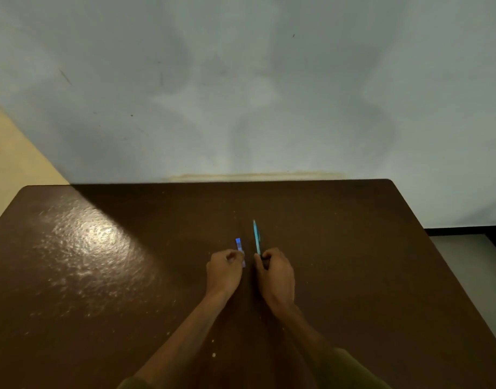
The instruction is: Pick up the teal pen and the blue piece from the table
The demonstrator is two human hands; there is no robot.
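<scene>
1. I see the left hand [225, 269] curled, pinching a small blue strip [239, 245] that sticks out toward 12 o'clock.
2. The right hand [275, 272] grips the near end of a teal pen [256, 237], tip pointing to 12.
3. Both sit mid-table [101, 276], just apart.
4. I judge the strip light and flimsy, best pinched at its end; the pen stiff, light, possibly slick.
</scene>
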